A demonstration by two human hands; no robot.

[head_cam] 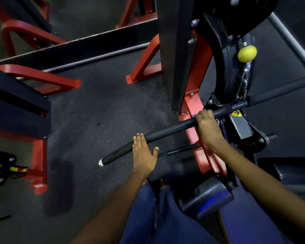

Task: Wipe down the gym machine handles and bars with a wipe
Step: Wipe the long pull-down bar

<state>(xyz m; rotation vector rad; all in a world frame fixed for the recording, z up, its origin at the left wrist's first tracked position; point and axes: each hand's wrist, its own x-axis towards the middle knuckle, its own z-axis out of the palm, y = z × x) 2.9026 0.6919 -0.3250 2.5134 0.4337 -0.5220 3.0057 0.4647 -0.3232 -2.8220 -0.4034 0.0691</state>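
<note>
A long black pull-down bar [174, 127] hangs across the middle of the view, its silver end cap at lower left and its far end rising to the right. My left hand [143, 154] lies flat over the bar's left grip with straight fingers and the thumb spread. My right hand [207, 124] grips the bar nearer its centre, fingers curled over the top. No wipe shows in either hand; anything under the right palm is hidden.
The machine's red frame [192, 106] and black upright [174, 50] stand behind the bar. A yellow knob [247, 54] and chain hang at right. A black roller pad [208, 196] sits by my knees. More red machine feet [60, 81] stand on the dark speckled floor at left.
</note>
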